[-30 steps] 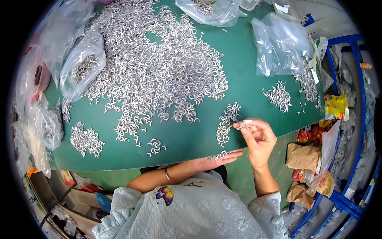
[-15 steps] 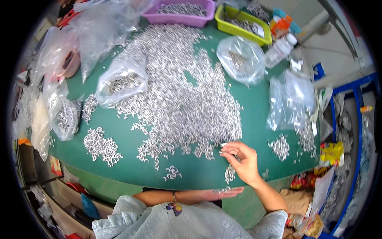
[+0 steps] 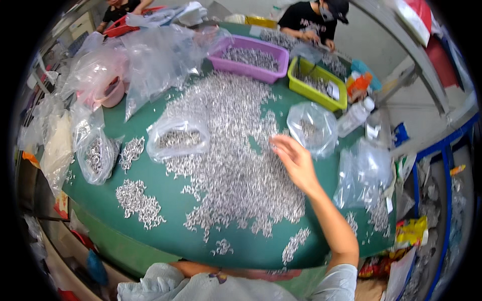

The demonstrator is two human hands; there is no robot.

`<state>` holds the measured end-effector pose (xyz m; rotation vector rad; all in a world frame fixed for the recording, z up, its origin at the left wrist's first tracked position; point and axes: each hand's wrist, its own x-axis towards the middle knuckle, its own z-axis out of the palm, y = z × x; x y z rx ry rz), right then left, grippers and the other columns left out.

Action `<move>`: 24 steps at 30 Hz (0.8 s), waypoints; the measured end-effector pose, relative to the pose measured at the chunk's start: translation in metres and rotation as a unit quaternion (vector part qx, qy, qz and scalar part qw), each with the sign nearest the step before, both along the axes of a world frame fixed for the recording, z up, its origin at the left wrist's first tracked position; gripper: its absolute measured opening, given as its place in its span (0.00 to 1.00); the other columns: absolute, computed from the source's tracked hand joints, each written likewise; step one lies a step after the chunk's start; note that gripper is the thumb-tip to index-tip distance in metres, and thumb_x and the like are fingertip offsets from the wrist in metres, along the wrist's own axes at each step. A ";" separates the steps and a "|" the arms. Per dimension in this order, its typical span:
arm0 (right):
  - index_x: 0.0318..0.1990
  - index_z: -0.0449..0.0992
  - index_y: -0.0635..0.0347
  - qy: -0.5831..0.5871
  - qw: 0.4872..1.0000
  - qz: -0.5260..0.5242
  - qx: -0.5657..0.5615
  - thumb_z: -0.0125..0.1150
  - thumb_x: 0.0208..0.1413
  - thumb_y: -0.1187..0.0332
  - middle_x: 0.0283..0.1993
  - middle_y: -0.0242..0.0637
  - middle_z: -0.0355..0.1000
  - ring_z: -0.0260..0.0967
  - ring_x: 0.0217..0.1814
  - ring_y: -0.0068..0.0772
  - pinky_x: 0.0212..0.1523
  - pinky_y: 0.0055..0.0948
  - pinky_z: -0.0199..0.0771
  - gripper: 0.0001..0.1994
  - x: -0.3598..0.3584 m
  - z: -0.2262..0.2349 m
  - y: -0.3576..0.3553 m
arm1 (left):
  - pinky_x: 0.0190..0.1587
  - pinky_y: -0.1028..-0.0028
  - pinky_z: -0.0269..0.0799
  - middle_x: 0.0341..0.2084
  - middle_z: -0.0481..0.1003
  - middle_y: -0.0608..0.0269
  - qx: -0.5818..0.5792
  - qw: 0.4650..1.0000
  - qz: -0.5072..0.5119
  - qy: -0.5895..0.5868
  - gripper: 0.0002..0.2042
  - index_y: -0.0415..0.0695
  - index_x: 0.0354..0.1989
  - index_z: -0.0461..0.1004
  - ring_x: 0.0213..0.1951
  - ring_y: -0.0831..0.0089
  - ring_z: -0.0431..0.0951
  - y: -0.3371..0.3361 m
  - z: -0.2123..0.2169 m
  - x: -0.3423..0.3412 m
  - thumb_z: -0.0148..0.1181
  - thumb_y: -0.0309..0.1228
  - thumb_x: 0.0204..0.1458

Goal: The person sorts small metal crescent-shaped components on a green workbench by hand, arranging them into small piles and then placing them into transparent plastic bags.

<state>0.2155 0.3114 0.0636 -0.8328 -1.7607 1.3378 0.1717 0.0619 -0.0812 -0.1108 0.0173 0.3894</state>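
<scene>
My right hand [image 3: 293,159] is over the right side of a wide heap of small silvery curved metal pieces [image 3: 236,165]. Its fingers are loosely bent, the thumb stands apart, and I make out nothing between them. Close beside it is a clear plastic bag [image 3: 321,143] with a few pieces inside. At the table's front edge my left hand [image 3: 283,274] lies low and flat, mostly hidden and dim, next to a few small pieces. A little cluster of pieces [image 3: 296,245] sits near that edge, below my right forearm.
Purple [image 3: 273,75] and lime-green [image 3: 316,98] bins of pieces stand at the back. An open bag of pieces [image 3: 178,148] rests on the heap. Smaller piles [image 3: 138,203] and a plastic bottle [image 3: 356,116] lie around the green table [image 3: 100,210]. Two other people [image 3: 314,22] are across it.
My right hand has moved from the near edge of the heap up and away over it, its pinch loosened. The view has tilted up, bringing more of the people opposite into sight.
</scene>
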 end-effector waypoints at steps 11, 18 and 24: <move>0.61 0.66 0.62 -0.252 0.961 -0.095 0.053 0.51 0.62 0.65 0.64 0.43 0.66 0.54 0.72 0.46 0.70 0.43 0.50 0.21 0.151 -0.038 -0.196 | 0.71 0.56 0.43 0.69 0.46 0.42 -0.077 0.997 -0.004 -0.004 0.29 0.38 0.69 0.49 0.71 0.52 0.47 -0.020 0.001 0.013 0.31 0.46 0.66; 0.64 0.62 0.62 -0.173 0.980 -0.093 0.044 0.56 0.58 0.68 0.65 0.43 0.64 0.54 0.71 0.49 0.70 0.47 0.50 0.26 0.149 -0.049 -0.237 | 0.70 0.55 0.45 0.68 0.48 0.38 -0.155 0.987 0.008 -0.034 0.28 0.37 0.68 0.51 0.70 0.49 0.48 -0.019 0.002 0.012 0.34 0.45 0.66; 0.65 0.61 0.61 -0.297 0.948 -0.065 0.091 0.58 0.55 0.69 0.65 0.48 0.62 0.54 0.70 0.52 0.70 0.48 0.51 0.29 0.140 -0.044 -0.217 | 0.70 0.54 0.47 0.68 0.47 0.36 -0.274 0.959 -0.012 -0.072 0.30 0.35 0.68 0.48 0.70 0.49 0.48 -0.022 -0.001 0.013 0.34 0.45 0.66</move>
